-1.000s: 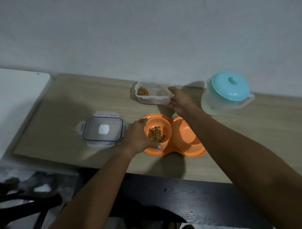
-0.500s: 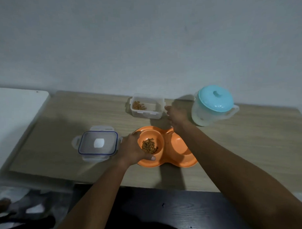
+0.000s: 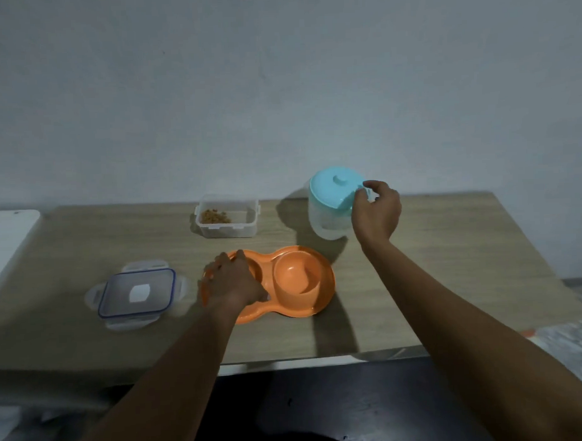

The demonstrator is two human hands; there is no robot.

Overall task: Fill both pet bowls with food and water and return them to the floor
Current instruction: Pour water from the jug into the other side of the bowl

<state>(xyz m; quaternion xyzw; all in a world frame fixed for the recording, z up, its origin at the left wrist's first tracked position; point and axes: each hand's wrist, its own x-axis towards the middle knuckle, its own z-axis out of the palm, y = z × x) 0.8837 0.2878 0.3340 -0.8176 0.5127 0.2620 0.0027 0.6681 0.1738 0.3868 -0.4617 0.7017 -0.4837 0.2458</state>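
Orange double pet bowl point(image 3: 285, 286) near middle of wooden table point(image 3: 450, 280), toward front edge. Left hand point(image 3: 232, 281) draped over left well, fingers curled on rim; right well point(image 3: 296, 274) empty. Right hand point(image 3: 377, 214) at handle of water jug point(image 3: 328, 202) with turquoise lid, near back edge, fingers curled around handle. Open food container point(image 3: 227, 216) at back edge, some kibble inside. Container lid point(image 3: 137, 293) flat, left of bowl.
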